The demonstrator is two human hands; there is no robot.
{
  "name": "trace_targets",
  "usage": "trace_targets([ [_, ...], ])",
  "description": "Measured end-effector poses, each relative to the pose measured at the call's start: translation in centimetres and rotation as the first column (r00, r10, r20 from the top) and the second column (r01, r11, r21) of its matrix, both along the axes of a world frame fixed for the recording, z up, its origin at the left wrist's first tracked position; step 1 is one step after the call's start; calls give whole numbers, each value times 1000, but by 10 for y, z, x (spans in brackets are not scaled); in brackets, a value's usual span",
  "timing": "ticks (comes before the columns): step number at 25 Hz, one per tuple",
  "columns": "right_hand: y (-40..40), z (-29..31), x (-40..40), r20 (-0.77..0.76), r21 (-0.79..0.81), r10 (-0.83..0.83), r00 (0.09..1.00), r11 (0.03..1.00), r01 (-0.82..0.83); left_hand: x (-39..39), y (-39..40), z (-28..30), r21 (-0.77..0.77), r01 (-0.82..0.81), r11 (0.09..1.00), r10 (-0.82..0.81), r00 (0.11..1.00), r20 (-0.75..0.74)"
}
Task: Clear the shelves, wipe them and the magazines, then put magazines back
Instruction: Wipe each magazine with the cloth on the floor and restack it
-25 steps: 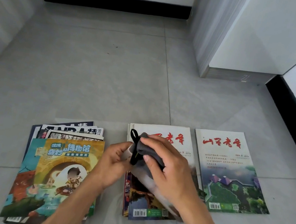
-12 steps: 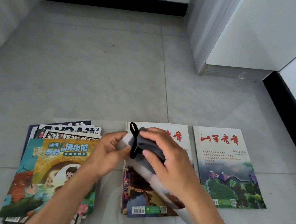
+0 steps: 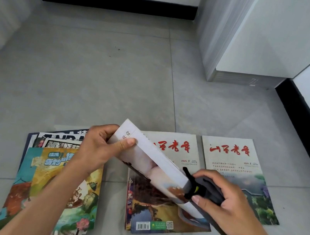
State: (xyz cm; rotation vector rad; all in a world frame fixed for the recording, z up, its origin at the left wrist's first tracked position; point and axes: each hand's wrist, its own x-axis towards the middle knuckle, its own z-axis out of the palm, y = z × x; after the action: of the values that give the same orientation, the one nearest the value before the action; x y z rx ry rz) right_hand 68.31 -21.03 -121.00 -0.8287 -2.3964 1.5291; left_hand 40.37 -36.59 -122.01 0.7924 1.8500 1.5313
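Two hands hold one magazine above the floor, tilted, with its far-left end high and its near-right end low. The left hand is clamped on the far-left end, thumb on the upper face and fingers behind the edge. The right hand is closed around a grey cloth with a black loop, and the cloth is pressed against the magazine's near-right end.

The held magazine covers the middle of a stack lying directly below it; only the top cover's red title, a landscape picture and a barcode show. How many issues this stack contains cannot be made out. The right forearm hides the cloth's near edge.

A single magazine with the same red title lies flat just right of the stack, not touching it. A fanned pile of illustrated magazines lies at left, partly under the left forearm and cut off by the frame's near edge. A white cabinet stands at far right, well apart.
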Motion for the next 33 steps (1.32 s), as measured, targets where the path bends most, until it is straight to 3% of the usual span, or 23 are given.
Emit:
trace_targets([
  [2, 8, 10, 8, -119, -157, -121, 985, 982, 102, -14, 0, 14, -82, 57, 995, -64, 994, -84],
  [4, 18, 11, 17, -218, -391, -303, 928, 898, 201, -24, -5, 25, -99, 111, 989, -115, 993, -38],
  [6, 25, 1, 21, -212, -554, -448, 868, 787, 271, -23, -8, 23, 29, 23, 999, -29, 979, 204],
  [8, 22, -17, 20, -129, -640, -528, 840, 691, 336, -3, -6, 2, 64, -171, 983, 105, 816, 569],
  [9, 16, -24, 16, -87, -671, -552, 829, 648, 361, 16, -4, -12, -1, -212, 977, 162, 740, 653],
  [11, 7, -48, 13, 10, -651, -554, 832, 628, 426, 56, -1, -44, -240, -131, 962, 251, 770, 586],
  [13, -1, -64, 11, 121, -432, -563, 817, 711, 554, 81, -2, -74, -423, -50, 905, 241, 879, 412],
  [15, -1, -71, 8, 189, 14, -618, 763, 779, 627, 88, -3, -90, -475, -35, 880, 216, 918, 333],
  [16, -1, -68, 6, 162, 163, -640, 751, 768, 620, 89, -3, -92, -478, -33, 878, 206, 927, 314],
  [18, -6, -63, -4, 21, 249, -612, 791, 769, 588, 89, 1, -88, -502, -60, 863, 191, 958, 213],
  [20, -20, -72, -20, -16, 325, -407, 913, 861, 390, 89, 4, -84, -512, -180, 840, 255, 964, 80],
  [21, -29, -85, -25, 52, 414, -223, 973, 892, 182, 89, 4, -85, -501, -242, 831, 300, 953, 36],
  [23, -37, -124, -17, 245, 627, 83, 966, 746, -223, 88, 0, -87, -498, -298, 814, 329, 944, -27],
  [24, -35, -137, -12, 316, 671, 88, 945, 683, -289, 87, -3, -88, -509, -285, 812, 310, 950, -37],
  [27, -45, -141, -17, 367, 662, -289, 884, 749, -30, 89, -9, -92, -529, -265, 806, 309, 951, -4],
  [28, -59, -141, -25, 357, 673, -324, 876, 739, -1, 89, -11, -94, -522, -275, 808, 325, 946, 5],
  [31, -94, -150, -38, 325, 750, 6, 946, 607, -262, 85, -13, -99, -513, -265, 817, 319, 948, 19],
  [33, -58, -152, -32, 381, 752, 43, 924, 567, -337, 79, -13, -101, -537, -218, 815, 285, 957, 44],
])
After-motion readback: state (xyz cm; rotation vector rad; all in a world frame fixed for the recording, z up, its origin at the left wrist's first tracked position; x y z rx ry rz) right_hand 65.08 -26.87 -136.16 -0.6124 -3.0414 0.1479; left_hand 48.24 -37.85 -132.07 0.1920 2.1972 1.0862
